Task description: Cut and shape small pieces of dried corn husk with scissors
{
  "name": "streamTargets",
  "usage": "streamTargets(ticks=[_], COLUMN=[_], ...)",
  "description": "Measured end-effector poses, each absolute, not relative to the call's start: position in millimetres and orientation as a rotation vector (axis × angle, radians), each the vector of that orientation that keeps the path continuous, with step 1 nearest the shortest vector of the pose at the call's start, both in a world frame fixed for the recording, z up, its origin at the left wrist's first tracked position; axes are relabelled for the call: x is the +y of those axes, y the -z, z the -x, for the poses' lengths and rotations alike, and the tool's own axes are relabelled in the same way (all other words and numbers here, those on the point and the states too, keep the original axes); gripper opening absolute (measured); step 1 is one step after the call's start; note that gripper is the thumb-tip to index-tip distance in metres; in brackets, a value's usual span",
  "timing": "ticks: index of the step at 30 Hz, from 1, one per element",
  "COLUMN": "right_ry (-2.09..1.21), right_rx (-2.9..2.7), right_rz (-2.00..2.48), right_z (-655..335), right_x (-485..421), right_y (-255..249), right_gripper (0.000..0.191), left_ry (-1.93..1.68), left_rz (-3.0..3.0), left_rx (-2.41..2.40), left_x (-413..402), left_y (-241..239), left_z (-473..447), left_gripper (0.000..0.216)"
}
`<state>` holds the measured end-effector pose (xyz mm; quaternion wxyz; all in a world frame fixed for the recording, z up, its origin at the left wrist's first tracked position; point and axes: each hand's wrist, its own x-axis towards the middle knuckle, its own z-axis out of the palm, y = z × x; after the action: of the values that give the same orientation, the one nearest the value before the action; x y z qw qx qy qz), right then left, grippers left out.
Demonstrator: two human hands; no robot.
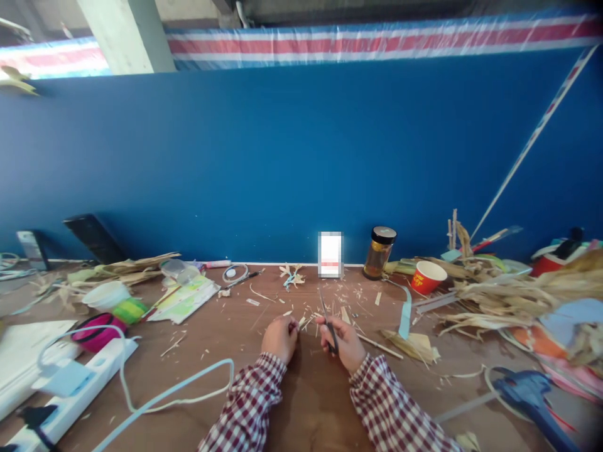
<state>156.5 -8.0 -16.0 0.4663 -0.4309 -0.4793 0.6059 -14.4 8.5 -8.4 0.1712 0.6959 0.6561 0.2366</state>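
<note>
My right hand [346, 345] is closed around the dark handles of a pair of scissors [332, 336], whose thin blades point away from me. Close by on its left, my left hand [279, 339] is pinched, and a small pale piece [302, 321] shows at its fingertips; what kind of piece it is I cannot tell. Bits of pale cut scraps [330, 309] lie scattered on the brown table [306, 414] just beyond both hands. Past them lies a small corn-husk figure [293, 276] with a light blue tie. To the right of my right hand is a folded piece of dry husk [414, 345].
A lidded jar [378, 254] and a red paper cup [428, 278] stand at the back right, near heaped corn husks [499, 298]. A blue glue gun [527, 389] lies front right. On the left are a white power strip [94, 389], its cable and a plastic cup [106, 295].
</note>
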Motion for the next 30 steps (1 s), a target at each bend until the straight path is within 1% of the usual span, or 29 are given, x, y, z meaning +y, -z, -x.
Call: streamTargets(ticks=[4, 6, 11, 13, 15, 17, 19, 25, 30], right_ry=[-1.483, -1.484, -1.494, -1.490, -1.491, -1.476, -1.437, -1.343, -1.375], right_rx=[-1.160, -1.152, -1.138, -1.128, -1.114, -1.086, -1.049, -0.970, -0.997], right_rz=[1.057, 1.054, 1.036, 1.028, 1.018, 1.016, 1.021, 0.964, 0.973], right_z=[-155.7, -155.4, -154.7, -154.4, -154.5, -155.1, -156.3, -157.0, -157.6], right_x=[-8.5, -8.7, -10.2, -10.3, -9.5, -7.8, -6.1, -4.9, -4.6], right_y=[12.9, 11.5, 7.6, 7.6, 9.4, 12.1, 14.0, 10.4, 11.1], right_gripper=[0.049, 0.049, 0.048, 0.047, 0.045, 0.045, 0.046, 0.047, 0.042], left_ry=[-0.812, -0.918, -1.213, -1.285, -1.269, -1.173, -1.119, -1.055, -0.950], left_rz=[-1.845, -1.668, -0.897, -0.692, -0.594, -0.572, -0.573, -0.852, -1.140], left_rx=[1.811, 1.710, 1.405, 1.295, 1.205, 1.152, 1.143, 1.175, 1.149], left_x=[10.0, 12.4, 18.0, 16.7, 12.9, 7.7, 2.3, -8.2, -12.1], left_y=[12.5, 13.9, 9.1, 4.1, -0.2, -2.1, -1.1, 14.4, 17.7], left_z=[16.9, 20.0, 26.7, 23.1, 14.8, 3.7, -7.3, -24.6, -21.6], left_gripper=[0.009, 0.007, 0.023, 0.029, 0.025, 0.019, 0.019, 0.030, 0.030])
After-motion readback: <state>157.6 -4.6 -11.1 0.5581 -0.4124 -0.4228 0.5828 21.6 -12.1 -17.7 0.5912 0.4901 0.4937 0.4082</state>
